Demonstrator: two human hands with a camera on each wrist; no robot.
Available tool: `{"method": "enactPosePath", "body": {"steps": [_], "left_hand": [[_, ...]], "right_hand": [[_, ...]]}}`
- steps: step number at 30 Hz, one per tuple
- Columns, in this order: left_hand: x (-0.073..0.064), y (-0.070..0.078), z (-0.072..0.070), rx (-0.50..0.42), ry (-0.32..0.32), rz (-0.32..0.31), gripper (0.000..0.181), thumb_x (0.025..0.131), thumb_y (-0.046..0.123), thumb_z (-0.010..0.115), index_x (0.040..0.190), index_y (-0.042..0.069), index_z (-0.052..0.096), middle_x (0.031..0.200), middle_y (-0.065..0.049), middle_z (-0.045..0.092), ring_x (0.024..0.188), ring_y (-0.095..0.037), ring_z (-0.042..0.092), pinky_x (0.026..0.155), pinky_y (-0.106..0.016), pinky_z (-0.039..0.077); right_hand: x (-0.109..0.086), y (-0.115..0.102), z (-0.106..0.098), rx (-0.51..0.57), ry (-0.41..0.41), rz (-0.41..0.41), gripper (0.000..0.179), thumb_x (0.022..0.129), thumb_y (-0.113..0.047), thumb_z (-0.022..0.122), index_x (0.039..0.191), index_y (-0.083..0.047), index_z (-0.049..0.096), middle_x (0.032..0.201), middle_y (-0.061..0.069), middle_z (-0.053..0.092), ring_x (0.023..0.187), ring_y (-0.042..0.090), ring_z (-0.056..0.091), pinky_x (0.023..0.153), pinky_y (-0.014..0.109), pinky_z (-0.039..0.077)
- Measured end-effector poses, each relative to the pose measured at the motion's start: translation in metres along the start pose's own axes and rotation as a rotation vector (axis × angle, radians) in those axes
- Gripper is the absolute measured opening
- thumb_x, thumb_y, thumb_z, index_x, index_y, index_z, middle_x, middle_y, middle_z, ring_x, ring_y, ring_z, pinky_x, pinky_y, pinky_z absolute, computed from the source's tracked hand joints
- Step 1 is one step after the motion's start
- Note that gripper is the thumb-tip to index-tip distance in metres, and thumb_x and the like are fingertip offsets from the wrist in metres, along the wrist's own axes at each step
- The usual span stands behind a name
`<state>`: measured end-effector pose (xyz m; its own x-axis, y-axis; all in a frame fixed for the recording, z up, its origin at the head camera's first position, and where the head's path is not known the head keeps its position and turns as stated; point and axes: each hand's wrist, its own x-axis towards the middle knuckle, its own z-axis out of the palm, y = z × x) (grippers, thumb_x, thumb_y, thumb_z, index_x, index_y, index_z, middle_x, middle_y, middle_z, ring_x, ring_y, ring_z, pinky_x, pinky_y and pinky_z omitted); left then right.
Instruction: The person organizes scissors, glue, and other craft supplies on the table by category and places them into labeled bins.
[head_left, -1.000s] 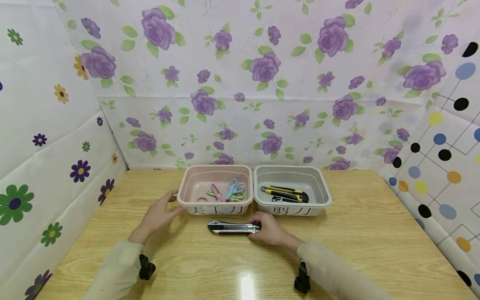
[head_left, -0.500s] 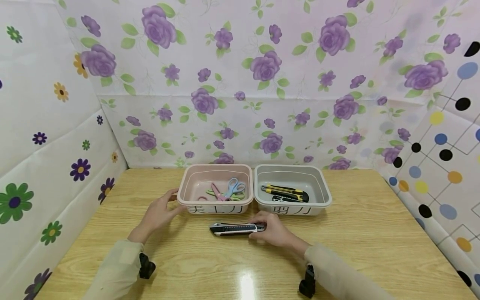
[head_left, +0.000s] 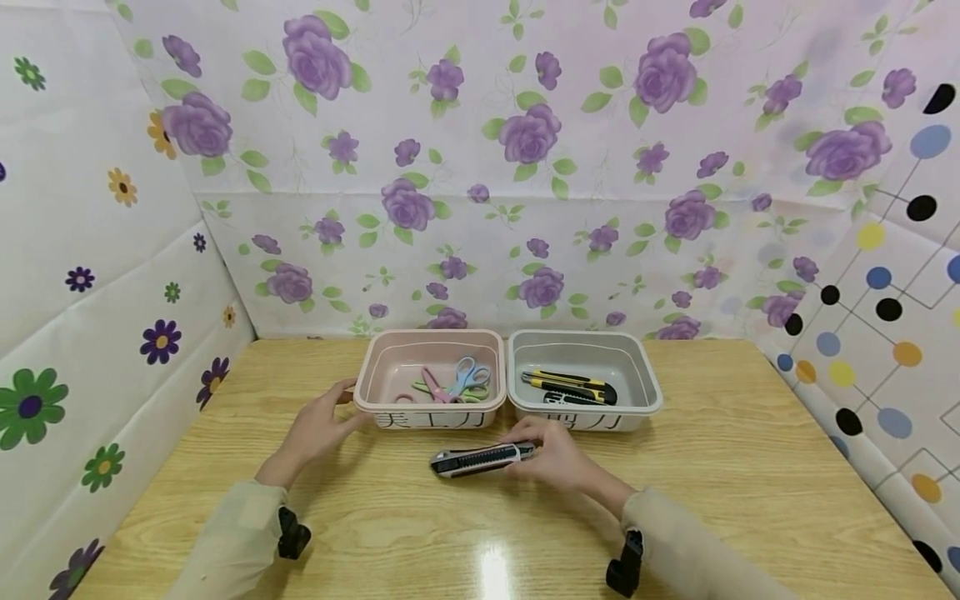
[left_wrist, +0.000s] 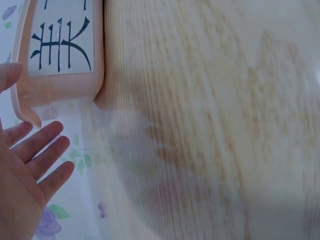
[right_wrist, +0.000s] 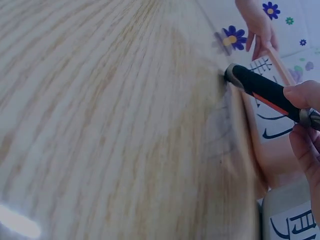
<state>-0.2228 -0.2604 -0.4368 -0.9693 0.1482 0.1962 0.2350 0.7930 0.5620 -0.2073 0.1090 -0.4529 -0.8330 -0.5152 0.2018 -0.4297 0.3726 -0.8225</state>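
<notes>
My right hand point(head_left: 553, 455) pinches one end of a black and silver utility knife point(head_left: 480, 458) in front of the two bins. In the right wrist view the knife point(right_wrist: 267, 92) shows a dark grip with an orange stripe, held between thumb and fingers. My left hand point(head_left: 315, 429) is at the left front corner of the pink bin point(head_left: 363, 367); the left wrist view shows its fingers point(left_wrist: 42, 142) spread near the bin's rim. Inside the pink bin lie several scissors point(head_left: 457, 382) with pink, blue and green handles.
A grey bin point(head_left: 645, 375) stands right of the pink one, holding yellow-black utility knives point(head_left: 570, 385). Both bins carry paper labels with black characters. They sit toward the back of the wooden table point(head_left: 390, 533), before a flowered cloth backdrop point(head_left: 480, 167).
My right hand has drawn the utility knife a little to the right, and the knife has turned to a slight slant. My left hand and both bins stay in place.
</notes>
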Motion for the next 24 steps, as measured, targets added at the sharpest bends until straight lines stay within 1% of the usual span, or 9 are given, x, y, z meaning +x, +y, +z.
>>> {"method": "enactPosePath", "body": {"steps": [5,7,9,13,16,19,22,24], "left_hand": [[0.000,0.000,0.000,-0.001,0.001,0.003,0.070,0.083,0.051,0.058,0.135,0.008,0.040,0.115,-0.016,0.060,0.108,-0.038,0.053,0.085,-0.056,0.041],[0.000,0.000,0.000,-0.004,0.002,0.000,0.070,0.083,0.052,0.058,0.135,0.008,0.040,0.115,-0.016,0.060,0.108,-0.037,0.052,0.085,-0.056,0.041],[0.000,0.000,0.000,-0.004,0.001,0.004,0.070,0.083,0.051,0.058,0.135,0.008,0.040,0.115,-0.016,0.060,0.109,-0.038,0.052,0.086,-0.056,0.040],[0.000,0.001,0.000,-0.002,0.000,0.000,0.070,0.083,0.051,0.058,0.135,0.008,0.040,0.115,-0.016,0.060,0.109,-0.038,0.052,0.086,-0.057,0.040],[0.000,0.001,0.000,-0.001,-0.003,-0.010,0.071,0.082,0.052,0.058,0.135,0.009,0.040,0.115,-0.015,0.060,0.110,-0.037,0.051,0.086,-0.056,0.040],[0.000,0.001,0.000,0.001,-0.005,-0.009,0.071,0.083,0.052,0.058,0.135,0.008,0.040,0.116,-0.015,0.060,0.110,-0.037,0.052,0.087,-0.056,0.040],[0.000,0.001,0.000,0.001,-0.003,-0.006,0.070,0.083,0.051,0.058,0.135,0.008,0.040,0.115,-0.015,0.060,0.109,-0.037,0.052,0.087,-0.056,0.040],[0.000,0.001,0.000,0.002,-0.001,-0.003,0.070,0.083,0.051,0.059,0.135,0.008,0.041,0.115,-0.015,0.060,0.108,-0.037,0.052,0.086,-0.056,0.040]], "right_hand": [[-0.001,-0.004,-0.005,-0.038,0.020,-0.059,0.034,0.065,-0.008,0.076,0.098,-0.013,0.072,0.091,-0.008,0.061,0.084,0.012,0.054,0.067,0.024,0.047],[-0.001,-0.006,-0.006,-0.051,0.028,-0.071,0.033,0.065,-0.008,0.076,0.097,-0.014,0.072,0.092,-0.007,0.062,0.084,0.011,0.055,0.068,0.023,0.047],[-0.003,-0.010,-0.007,-0.058,0.034,-0.065,0.033,0.066,-0.007,0.077,0.097,-0.014,0.072,0.092,-0.005,0.062,0.085,0.011,0.054,0.068,0.023,0.047],[-0.007,-0.028,-0.012,-0.054,0.042,-0.051,0.032,0.066,-0.004,0.077,0.098,-0.006,0.071,0.094,0.002,0.062,0.086,0.014,0.053,0.068,0.025,0.046],[-0.010,-0.039,-0.016,-0.040,0.047,-0.059,0.031,0.067,-0.002,0.076,0.097,-0.001,0.070,0.093,0.007,0.062,0.084,0.015,0.052,0.064,0.025,0.045],[-0.009,-0.034,-0.016,-0.032,0.049,-0.055,0.032,0.067,-0.003,0.077,0.098,-0.001,0.070,0.093,0.005,0.062,0.081,0.012,0.053,0.061,0.022,0.045],[-0.007,-0.021,-0.015,-0.029,0.048,-0.056,0.033,0.066,-0.006,0.079,0.097,-0.004,0.071,0.093,0.001,0.063,0.078,0.009,0.054,0.061,0.021,0.046],[-0.006,-0.017,-0.016,-0.036,0.050,-0.067,0.033,0.065,-0.007,0.080,0.097,-0.006,0.072,0.092,-0.001,0.063,0.077,0.007,0.054,0.061,0.020,0.046]]}}
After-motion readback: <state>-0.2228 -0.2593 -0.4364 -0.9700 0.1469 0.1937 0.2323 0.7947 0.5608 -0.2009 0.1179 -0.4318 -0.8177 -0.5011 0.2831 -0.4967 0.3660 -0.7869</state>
